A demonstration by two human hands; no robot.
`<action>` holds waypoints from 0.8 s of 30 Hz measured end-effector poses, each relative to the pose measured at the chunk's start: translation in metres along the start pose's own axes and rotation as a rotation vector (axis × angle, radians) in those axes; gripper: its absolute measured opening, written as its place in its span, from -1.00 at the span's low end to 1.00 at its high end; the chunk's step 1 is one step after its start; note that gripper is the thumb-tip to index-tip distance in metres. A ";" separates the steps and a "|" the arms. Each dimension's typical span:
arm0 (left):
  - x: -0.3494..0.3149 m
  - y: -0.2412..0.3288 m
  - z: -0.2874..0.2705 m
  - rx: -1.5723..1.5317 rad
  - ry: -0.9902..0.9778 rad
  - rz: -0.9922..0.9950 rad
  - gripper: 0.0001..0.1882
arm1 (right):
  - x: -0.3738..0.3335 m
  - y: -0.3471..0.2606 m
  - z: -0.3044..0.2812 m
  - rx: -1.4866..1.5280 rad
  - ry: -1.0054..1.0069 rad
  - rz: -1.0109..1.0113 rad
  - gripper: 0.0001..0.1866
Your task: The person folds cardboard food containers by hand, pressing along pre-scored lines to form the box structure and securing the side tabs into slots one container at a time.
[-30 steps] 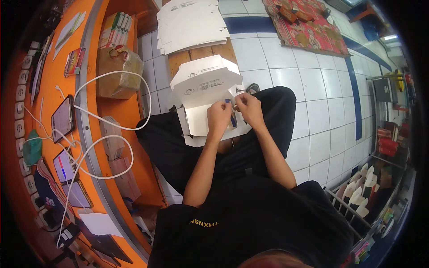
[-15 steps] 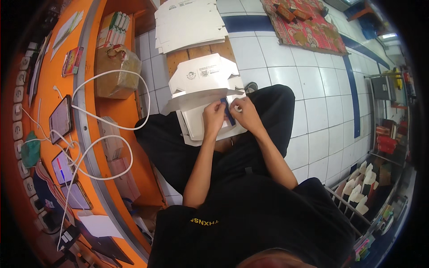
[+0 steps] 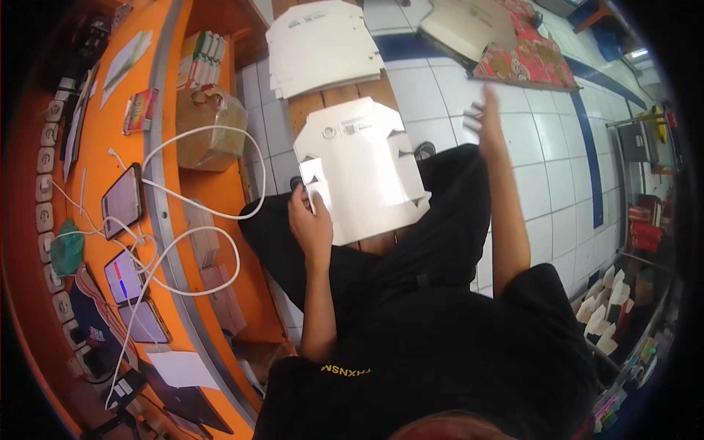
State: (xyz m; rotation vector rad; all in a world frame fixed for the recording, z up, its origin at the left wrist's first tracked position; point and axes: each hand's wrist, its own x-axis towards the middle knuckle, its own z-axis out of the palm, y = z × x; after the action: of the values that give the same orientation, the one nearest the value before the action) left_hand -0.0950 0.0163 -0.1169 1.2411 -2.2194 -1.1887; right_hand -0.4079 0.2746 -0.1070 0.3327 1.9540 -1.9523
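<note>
At the near end of the wooden bench (image 3: 301, 110), below the stack of white sheets (image 3: 323, 51) at its far end, a flat white carton sheet (image 3: 363, 172) now lies spread out where the part-folded carton was half a second ago. Beyond the bench's right side, over the red patterned cloth (image 3: 543, 66), a pale box (image 3: 469, 28) has appeared; whether it has come to rest, I cannot tell. This suggests that one carton is done with and folding stands at a fresh sheet. The right hand (image 3: 490, 128) is right of the bench, well apart from the sheet, empty, fingers spread. The left hand (image 3: 312, 224), at the bench's near left, meets the sheet's left edge; whether it pinches there, I cannot tell.
</note>
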 end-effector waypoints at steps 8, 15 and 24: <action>-0.025 -0.038 0.030 0.330 -0.062 0.038 -0.14 | -0.145 0.144 0.063 -0.942 -0.131 -0.284 -0.17; -0.021 -0.024 0.027 0.103 -0.044 0.083 -0.58 | -0.145 0.139 0.062 -1.007 -0.013 -0.544 -0.49; 0.000 -0.056 0.010 -0.838 -0.148 -0.354 -0.70 | -0.134 0.104 0.063 -0.578 -0.008 -0.070 -0.61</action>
State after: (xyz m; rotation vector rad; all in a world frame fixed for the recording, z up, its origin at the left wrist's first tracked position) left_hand -0.0707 0.0060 -0.1672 1.1934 -1.3066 -2.0948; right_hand -0.2385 0.2248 -0.1465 0.1000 2.4311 -1.3286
